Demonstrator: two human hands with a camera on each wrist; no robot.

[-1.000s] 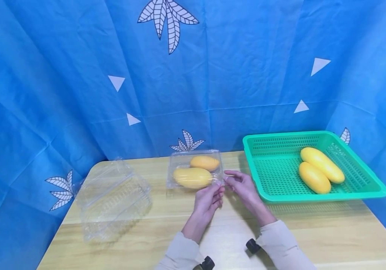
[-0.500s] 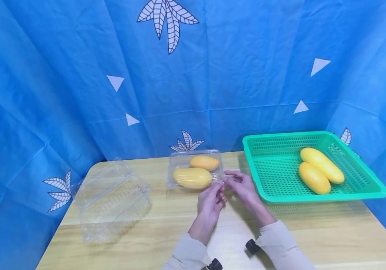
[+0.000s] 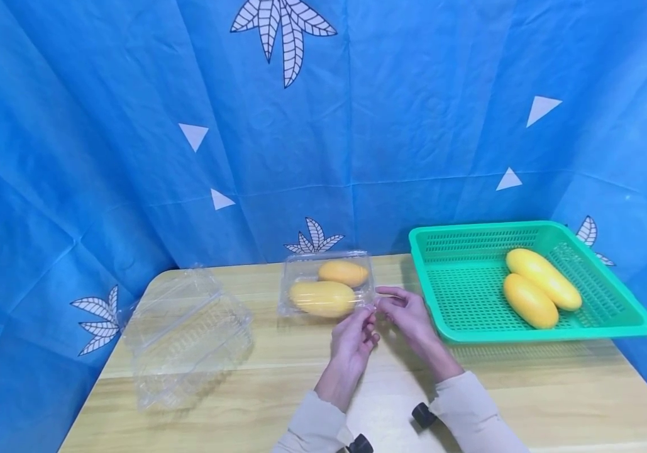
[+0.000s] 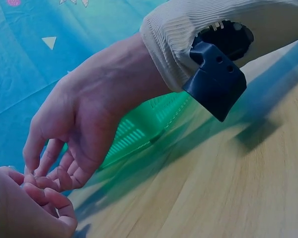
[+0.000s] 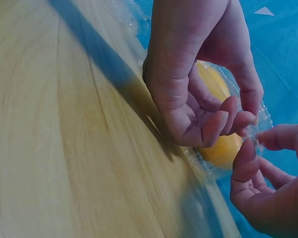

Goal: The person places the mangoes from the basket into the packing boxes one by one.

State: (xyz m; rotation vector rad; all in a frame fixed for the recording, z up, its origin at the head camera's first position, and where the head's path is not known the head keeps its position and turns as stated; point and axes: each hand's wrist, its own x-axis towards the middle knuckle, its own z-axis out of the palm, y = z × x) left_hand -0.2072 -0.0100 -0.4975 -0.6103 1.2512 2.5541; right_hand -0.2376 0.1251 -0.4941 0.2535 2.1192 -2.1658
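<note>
A clear plastic clamshell box (image 3: 283,305) with its lid down sits at the back middle of the table, holding two yellow mangoes (image 3: 322,299). At its front right corner both hands meet. My left hand (image 3: 351,336) has thumb and index finger on the corner edge, the other fingers curled. From the right, my right hand (image 3: 410,318) pinches the same corner; in the right wrist view, its thumb and index finger (image 5: 280,136) close on the plastic rim. The left wrist view shows the right hand (image 4: 79,116) above the left hand (image 4: 20,203), with the box hidden.
A green plastic basket (image 3: 433,296) holding two more mangoes (image 3: 541,280) stands at the right. Clear plastic clamshells (image 3: 187,340), open and overlapping, lie at the left. A blue patterned curtain (image 3: 414,126) hangs right behind the table's far edge.
My left hand has shifted slightly right along the corner, its wrist moving right too. The right hand stays at the corner. The box and the mangoes hold their places.
</note>
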